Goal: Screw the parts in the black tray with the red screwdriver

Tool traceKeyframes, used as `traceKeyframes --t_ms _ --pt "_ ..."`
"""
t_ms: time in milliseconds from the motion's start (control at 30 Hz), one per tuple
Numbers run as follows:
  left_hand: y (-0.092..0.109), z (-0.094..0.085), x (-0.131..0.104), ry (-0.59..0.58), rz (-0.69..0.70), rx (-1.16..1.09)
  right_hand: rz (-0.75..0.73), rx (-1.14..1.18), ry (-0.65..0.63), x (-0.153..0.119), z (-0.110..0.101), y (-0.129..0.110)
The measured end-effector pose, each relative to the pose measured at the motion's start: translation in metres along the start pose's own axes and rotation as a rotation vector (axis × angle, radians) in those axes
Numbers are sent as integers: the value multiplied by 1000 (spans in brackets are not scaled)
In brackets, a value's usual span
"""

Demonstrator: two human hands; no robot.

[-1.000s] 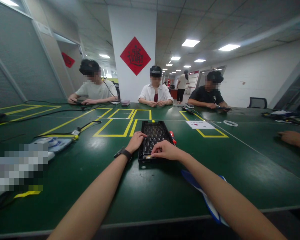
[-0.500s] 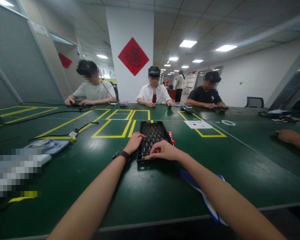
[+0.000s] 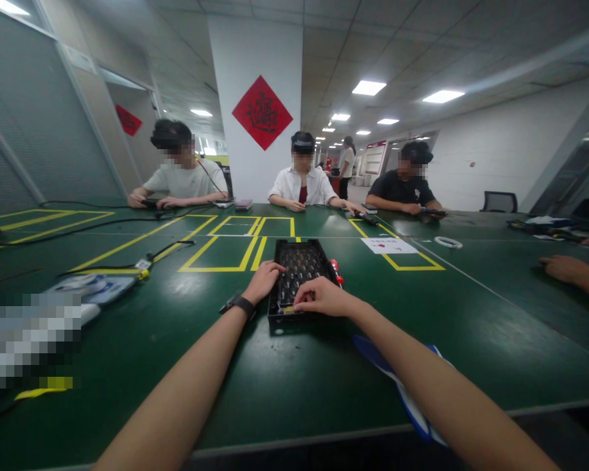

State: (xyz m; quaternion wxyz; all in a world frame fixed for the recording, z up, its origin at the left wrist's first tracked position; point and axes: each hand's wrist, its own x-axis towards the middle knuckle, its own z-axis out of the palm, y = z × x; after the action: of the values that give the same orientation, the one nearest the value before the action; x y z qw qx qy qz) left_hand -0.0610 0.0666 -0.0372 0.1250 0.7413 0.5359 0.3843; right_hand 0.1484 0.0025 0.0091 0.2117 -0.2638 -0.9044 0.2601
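Note:
A deep black plastic tray (image 3: pixel 290 322) sits on the green table in front of me. Rows of small shiny pieces (image 3: pixel 299 261) fill it, too small to identify. My left hand (image 3: pixel 264 281) grips the tray's left wall, with the fingertips over the rim. Fingers pinched together, my right hand (image 3: pixel 324 296) is over the near right part of the tray. Its fingertips are beside a small yellow strip (image 3: pixel 288 309) at the tray's near end; whatever they pinch is hidden. Red round parts (image 3: pixel 336 264) show just beyond the tray's right side.
Blue-and-white items (image 3: pixel 412 399) lie under my right forearm. To the left are a plastic bag (image 3: pixel 98 288) and black cables. A paper sheet (image 3: pixel 389 245) and a white ring (image 3: pixel 448 242) lie right. Co-workers sit opposite; another person's hand (image 3: pixel 564 269) rests at far right.
My hands and the tray have hardly moved. The co-worker straight across has reached toward a black tool on the table. A standing person in the background has shifted left.

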Motion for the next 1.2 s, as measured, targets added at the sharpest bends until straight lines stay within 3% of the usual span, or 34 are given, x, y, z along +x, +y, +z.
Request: traceKeyframes --t_ms 1200 --pt "-1 0 0 7 -18 -19 -13 20 -15 1 1 1"
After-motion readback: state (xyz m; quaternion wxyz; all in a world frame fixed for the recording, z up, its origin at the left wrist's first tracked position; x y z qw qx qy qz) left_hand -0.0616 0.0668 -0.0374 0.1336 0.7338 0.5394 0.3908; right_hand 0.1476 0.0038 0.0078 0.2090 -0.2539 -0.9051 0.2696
